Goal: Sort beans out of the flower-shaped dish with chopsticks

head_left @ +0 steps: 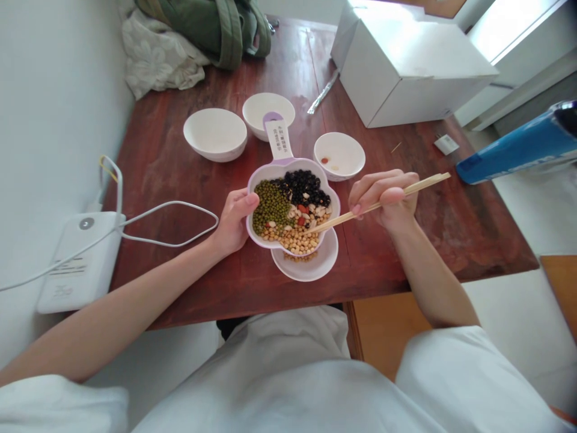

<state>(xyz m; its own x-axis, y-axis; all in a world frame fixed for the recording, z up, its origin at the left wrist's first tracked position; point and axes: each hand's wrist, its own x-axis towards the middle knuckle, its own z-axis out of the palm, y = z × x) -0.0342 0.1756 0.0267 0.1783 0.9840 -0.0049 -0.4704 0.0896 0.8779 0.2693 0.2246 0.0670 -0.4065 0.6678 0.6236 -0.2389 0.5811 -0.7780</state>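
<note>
My left hand (237,218) grips the left rim of a flower-shaped tray (332,198), white inside with a lilac edge and a labelled handle (278,139) pointing away from me. In it lie green mung beans (270,207), black beans (303,185), yellow soybeans (300,240) and some red and pale pieces. My right hand (387,195) is closed round wooden chopsticks (351,215), whose tips reach into the soybeans. Partly under the tray's near edge is a white bowl (311,272) with soybeans in it. A small white bowl (345,159) beyond my right hand holds a few red and pale bits.
Two white bowls (214,135) (256,105) stand at the back left. A white box (406,78), a foil strip (323,93), a charger plug (446,144) and a blue bottle (505,147) lie right. A green bag (198,27) is behind; a power strip with cable (79,258) is left.
</note>
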